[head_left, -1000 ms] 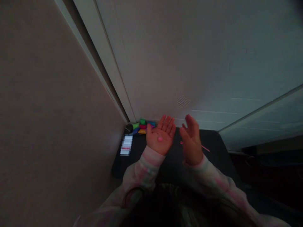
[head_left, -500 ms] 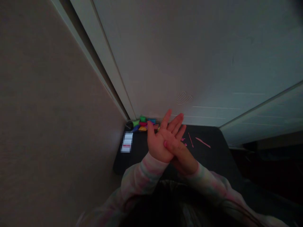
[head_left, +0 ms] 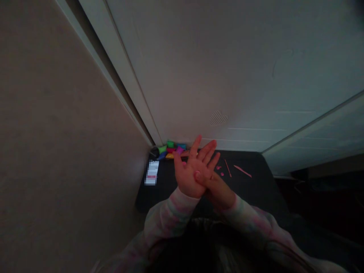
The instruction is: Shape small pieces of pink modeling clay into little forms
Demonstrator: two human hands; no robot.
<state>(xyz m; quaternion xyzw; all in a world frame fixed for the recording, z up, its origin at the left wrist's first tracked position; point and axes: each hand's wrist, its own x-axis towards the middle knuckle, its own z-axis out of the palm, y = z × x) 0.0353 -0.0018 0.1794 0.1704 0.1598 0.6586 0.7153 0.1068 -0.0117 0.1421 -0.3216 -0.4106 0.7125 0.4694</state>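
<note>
My left hand [head_left: 190, 178] is held palm up above the dark table [head_left: 250, 197], its fingers spread and its thumb out to the left. Around its heel wraps my right hand [head_left: 220, 191], with the thumb pressed into the left palm and the other fingers hidden underneath. A pinkish spot shows at that thumb's tip; whether it is the nail or a bit of pink clay I cannot tell. Small pink pieces [head_left: 222, 174] lie on the table to the right, near a thin pink stick [head_left: 228, 168] and a pink knife-shaped tool [head_left: 242, 171]. Another pink lump [head_left: 184, 163] is partly hidden behind the left hand.
Several colourful packets [head_left: 170, 150] are heaped at the table's back left corner, beside a dark round item [head_left: 154, 151]. A blurred white paper or card [head_left: 151, 172] lies at the left edge. A white panel [head_left: 227, 76] rises behind the table, and a brownish wall [head_left: 71, 132] stands left.
Both hands have shifted slightly left in view, still joined, and more of the packets and the pink lump shows. The right thumb still presses the left palm.
</note>
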